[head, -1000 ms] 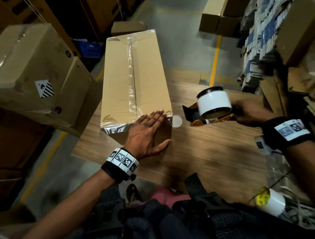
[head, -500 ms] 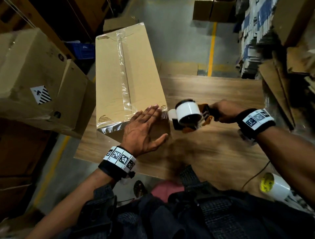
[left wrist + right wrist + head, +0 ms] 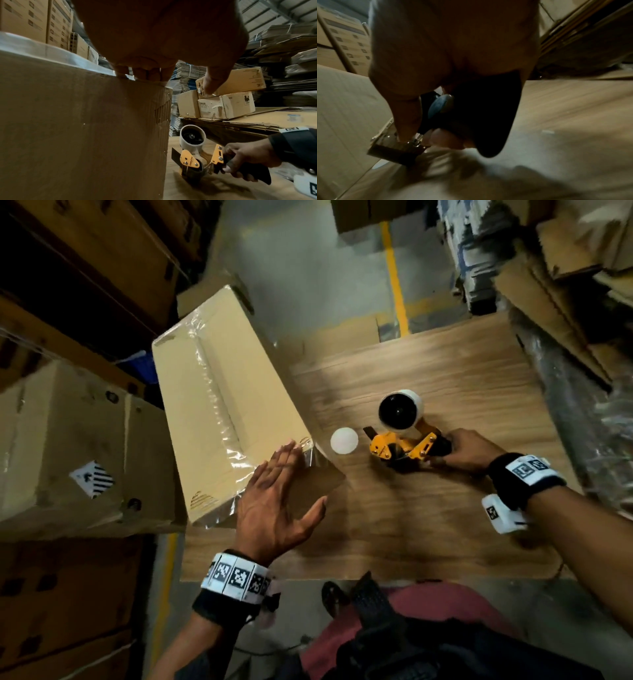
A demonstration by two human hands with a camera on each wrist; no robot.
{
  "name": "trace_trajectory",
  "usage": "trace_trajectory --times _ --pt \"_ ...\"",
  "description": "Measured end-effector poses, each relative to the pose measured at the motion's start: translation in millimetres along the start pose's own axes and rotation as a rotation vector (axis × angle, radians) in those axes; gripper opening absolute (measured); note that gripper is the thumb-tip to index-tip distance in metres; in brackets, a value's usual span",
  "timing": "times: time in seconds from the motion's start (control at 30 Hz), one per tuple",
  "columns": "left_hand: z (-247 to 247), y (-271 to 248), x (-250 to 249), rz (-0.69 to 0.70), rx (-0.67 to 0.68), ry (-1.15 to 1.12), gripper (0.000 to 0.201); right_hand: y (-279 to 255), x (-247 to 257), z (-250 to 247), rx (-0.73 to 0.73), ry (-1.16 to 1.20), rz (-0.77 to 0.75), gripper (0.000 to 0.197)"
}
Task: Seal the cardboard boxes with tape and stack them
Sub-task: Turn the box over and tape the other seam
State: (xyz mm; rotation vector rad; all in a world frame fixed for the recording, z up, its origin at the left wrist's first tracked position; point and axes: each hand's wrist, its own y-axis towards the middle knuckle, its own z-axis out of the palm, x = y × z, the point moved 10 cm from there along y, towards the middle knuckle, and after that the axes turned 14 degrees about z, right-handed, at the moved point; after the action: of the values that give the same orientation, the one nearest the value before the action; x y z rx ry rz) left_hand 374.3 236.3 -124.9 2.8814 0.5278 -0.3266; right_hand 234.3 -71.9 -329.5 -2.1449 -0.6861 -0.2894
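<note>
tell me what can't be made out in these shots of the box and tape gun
- Head view: the left hand covers part of the near end of the cardboard box, so the tape edge there is hidden.
- Left wrist view: the box top is out of sight, above the camera.
- Right wrist view: dim and blurred; the right hand hides most of the tape dispenser.
- All views: the box's underside.

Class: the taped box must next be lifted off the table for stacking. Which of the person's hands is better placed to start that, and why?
Probably the left hand: it lies flat on the near end of the taped box, fingers straight. The right hand grips the tape dispenser, low on the table, apart from the box.
</note>
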Motion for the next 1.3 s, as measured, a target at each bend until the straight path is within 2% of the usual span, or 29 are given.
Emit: trace_trajectory --times 0.13,0.3,0.37,0.4,0.43,0.5,0.53,0.57,0.63,0.67,0.73,0.83,0.97,1.03,1.1,1.17,1.23,1.3 --pt "-1 5 -3 -0.002 0.02 -0.034 0.087 5 -5 9 -0.045 -0.072 0.017 0.066" --pt "-3 11 -5 0.002 0.062 -0.065 0.085 -7 9 -9 -0.273 -0.304 0.07 0.055" --pt "-4 10 -4 -0.01 0.068 -0.076 0.084 -24 31 -24 -0.424 -0.261 0.024 0.057" --pt "-4 10 -3 -0.015 0.075 -0.08 0.084 -38 53 -29 -0.49 -0.158 -0.118 0.058" --pt "-4 9 -2 -0.018 0.082 -0.083 0.084 -58 82 -33 -0.514 0.0 -0.34 0.058" --pt "-4 9 -1 -0.018 0.092 -0.085 0.085 -99 136 -28 -0.416 0.302 -0.735 0.051" --pt "-3 9 0 -0.021 0.101 -0.089 0.085 -110 158 -18 -0.308 0.4 -0.811 0.051" --pt "-3 9 0 -0.028 0.115 -0.092 0.085 -116 178 -5 -0.187 0.468 -0.823 0.055" --pt "-3 10 1 -0.041 0.14 -0.102 0.087 -123 207 30 0.001 0.504 -0.815 0.063" --pt "-4 10 1 -0.047 0.149 -0.104 0.088 -118 212 49 0.022 0.484 -0.817 0.062" --pt "-7 11 2 -0.062 0.19 -0.105 0.093 -99 203 76 -0.018 0.45 -0.815 0.056" --pt "-14 17 5 -0.073 0.266 -0.169 0.093 -65 177 83 -0.067 0.451 -0.708 0.049" --pt "-25 32 25 -0.042 0.388 -0.329 0.066 -67 183 68 -0.086 0.635 -0.693 0.048" --pt "-27 45 37 0.011 0.414 -0.318 0.044 -76 195 61 -0.214 0.663 -0.688 0.041" --pt "-30 58 44 0.102 0.415 -0.267 0.03 -81 201 65 -0.384 0.696 -0.656 0.044" --pt "-29 66 49 0.184 0.434 -0.262 0.026 -84 200 77 -0.532 0.759 -0.605 0.04" --pt "-26 72 54 0.259 0.451 -0.269 0.026 -84 198 89 -0.644 0.779 -0.508 0.046" --pt "-24 76 56 0.322 0.468 -0.268 0.025 -82 199 97 -0.817 0.681 -0.43 0.048"
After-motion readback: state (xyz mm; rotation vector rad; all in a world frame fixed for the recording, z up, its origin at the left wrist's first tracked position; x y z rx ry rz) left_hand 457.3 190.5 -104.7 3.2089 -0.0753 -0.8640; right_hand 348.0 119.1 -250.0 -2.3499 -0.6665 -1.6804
